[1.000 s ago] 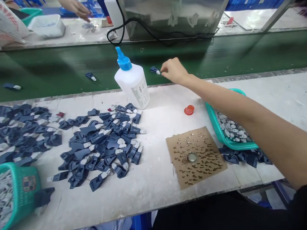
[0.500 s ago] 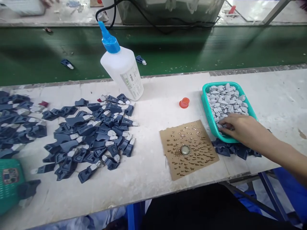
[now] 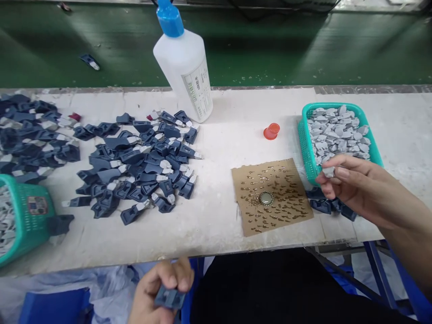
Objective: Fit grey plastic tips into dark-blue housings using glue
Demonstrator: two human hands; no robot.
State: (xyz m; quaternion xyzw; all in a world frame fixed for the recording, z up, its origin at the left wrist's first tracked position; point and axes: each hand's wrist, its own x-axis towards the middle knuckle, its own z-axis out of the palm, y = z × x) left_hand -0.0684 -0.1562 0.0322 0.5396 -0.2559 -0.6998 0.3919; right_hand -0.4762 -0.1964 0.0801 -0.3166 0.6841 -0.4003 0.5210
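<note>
Scuffed white workbench (image 3: 243,105) holds two teal mesh baskets (image 3: 305,144) and one blue-capped white bottle (image 3: 182,72), its label unreadable — the right hand (image 3: 353,184) pinches a grey chip (image 3: 328,171) between thumb and forefinger, while the left hand (image 3: 157,288) curls its fingers (image 3: 178,275) round a navy plastic piece (image 3: 169,297) below the bench edge.

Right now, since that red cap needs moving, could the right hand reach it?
Probably yes: the right hand is near the red cap, with only the green basket's low rim between, though it's pinching a grey piece.
</note>
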